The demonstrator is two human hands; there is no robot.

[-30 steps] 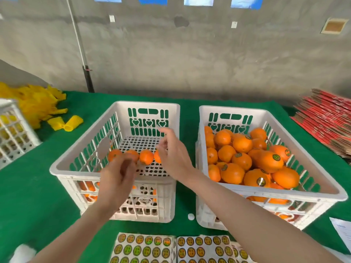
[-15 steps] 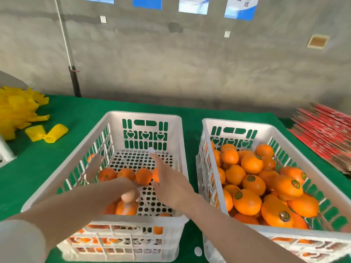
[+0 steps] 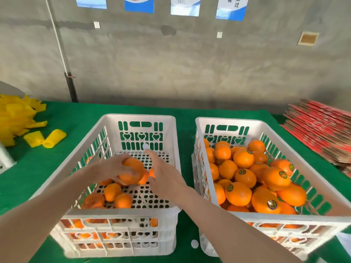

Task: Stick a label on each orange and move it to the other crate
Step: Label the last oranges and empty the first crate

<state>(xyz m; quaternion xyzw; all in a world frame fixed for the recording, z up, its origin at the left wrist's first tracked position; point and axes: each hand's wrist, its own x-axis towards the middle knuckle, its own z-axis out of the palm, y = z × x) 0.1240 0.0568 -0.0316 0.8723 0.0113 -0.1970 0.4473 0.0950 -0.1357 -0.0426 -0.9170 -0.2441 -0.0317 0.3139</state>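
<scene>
Left hand (image 3: 112, 168) is over the left crate (image 3: 140, 117), fingers and thumb wrapped round an orange (image 3: 131, 173), holding it clear of the perforated floor at about mid-crate. Right hand (image 3: 165, 180) sits just beside it, back of the hand up, index finger (image 3: 152, 156) stretched straight toward the crate's far wall, gripping nothing. On that fingertip there's a small pale disc (image 3: 145, 146), probably a label, though it's too blurred to be sure. It sits apart from the held orange, further back.

Down in the near-left corner of the left crate, a handful of loose oranges (image 3: 114, 193) lie on the floor. The right crate (image 3: 228, 121) stands just beside the left one on the green bench (image 3: 186, 111) and it's heaped with labelled oranges (image 3: 245, 177), many with a round dark sticker facing up.

Yellow foam sleeves (image 3: 17, 114) are piled at the bench's far-left edge, and flat red cartons (image 3: 319, 128) are stacked at its right edge. One small white dot (image 3: 194, 243) lies on the cloth between the crates, toward the near edge.
</scene>
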